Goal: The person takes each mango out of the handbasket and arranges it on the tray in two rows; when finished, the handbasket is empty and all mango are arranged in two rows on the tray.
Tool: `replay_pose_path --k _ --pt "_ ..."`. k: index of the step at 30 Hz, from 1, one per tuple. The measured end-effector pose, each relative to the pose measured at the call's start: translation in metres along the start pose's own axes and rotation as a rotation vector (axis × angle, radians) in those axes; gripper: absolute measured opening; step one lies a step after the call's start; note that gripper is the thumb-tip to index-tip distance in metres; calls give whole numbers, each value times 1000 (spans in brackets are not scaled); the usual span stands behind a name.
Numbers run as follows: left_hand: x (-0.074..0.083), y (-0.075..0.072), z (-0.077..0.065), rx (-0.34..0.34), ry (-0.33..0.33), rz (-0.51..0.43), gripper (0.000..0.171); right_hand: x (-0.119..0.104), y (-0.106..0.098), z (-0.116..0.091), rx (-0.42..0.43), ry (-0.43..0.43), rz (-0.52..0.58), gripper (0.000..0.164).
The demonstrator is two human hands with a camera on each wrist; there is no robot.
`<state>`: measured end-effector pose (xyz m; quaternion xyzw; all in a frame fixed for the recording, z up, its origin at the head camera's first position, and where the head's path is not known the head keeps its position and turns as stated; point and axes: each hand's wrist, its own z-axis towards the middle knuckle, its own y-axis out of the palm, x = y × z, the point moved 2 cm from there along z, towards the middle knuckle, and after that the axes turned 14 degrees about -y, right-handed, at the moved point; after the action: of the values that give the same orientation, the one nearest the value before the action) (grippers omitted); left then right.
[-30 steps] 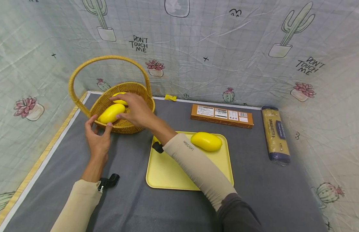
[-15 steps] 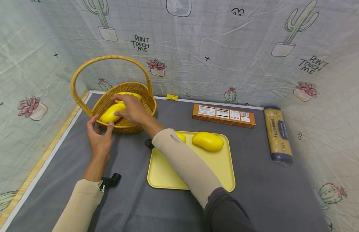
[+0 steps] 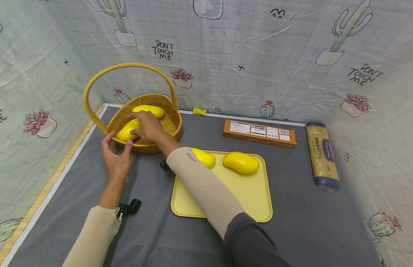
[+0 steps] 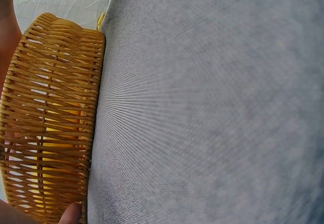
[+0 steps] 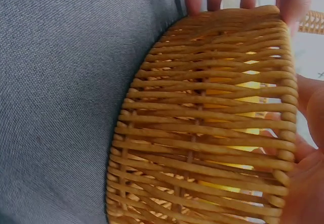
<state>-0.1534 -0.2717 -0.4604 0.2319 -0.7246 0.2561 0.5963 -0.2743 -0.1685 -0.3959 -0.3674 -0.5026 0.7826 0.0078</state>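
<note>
In the head view, a woven basket (image 3: 171, 120) with a tall handle stands at the back left. Two yellow mangoes lie in it, a near mango (image 3: 125, 132) and a far mango (image 3: 153, 110). My right hand (image 3: 148, 127) reaches in from above, thumb and fingers around the near mango. My left hand (image 3: 117, 159) holds the basket's near left side, fingers and thumb spread against its wall. In the left wrist view, the left thumb (image 4: 71, 214) rests low on the wicker. Yellow shows through the weave in the right wrist view, beside the right hand (image 5: 309, 183).
A yellow tray (image 3: 189, 207) bears two mangoes, a left one (image 3: 205, 157) and a right one (image 3: 241, 162); my right forearm crosses over it. Farther back lie a brown box (image 3: 259, 133), a spaghetti pack (image 3: 322, 155) and a small yellow wrapper (image 3: 199, 111). Patterned cloth walls surround the table.
My right hand has drawn slightly nearer in the basket, uncovering more of the far mango. The forearm has swung left, revealing the tray's left mango. My left hand keeps its place on the basket.
</note>
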Motion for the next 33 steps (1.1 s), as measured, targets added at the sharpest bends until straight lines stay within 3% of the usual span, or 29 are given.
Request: replay_pose_path --k 16,22,28,33 --pt "-1 0 1 -9 -1 12 65 4 7 1 -91 37 -195 51" --pt "1 -1 -2 -14 8 10 64 3 8 -1 -103 79 -209 55" --pt "0 0 -2 -9 17 18 63 3 10 -1 -149 69 -239 61" --pt "0 -1 -1 -7 20 20 63 4 11 -2 -143 66 -201 59"
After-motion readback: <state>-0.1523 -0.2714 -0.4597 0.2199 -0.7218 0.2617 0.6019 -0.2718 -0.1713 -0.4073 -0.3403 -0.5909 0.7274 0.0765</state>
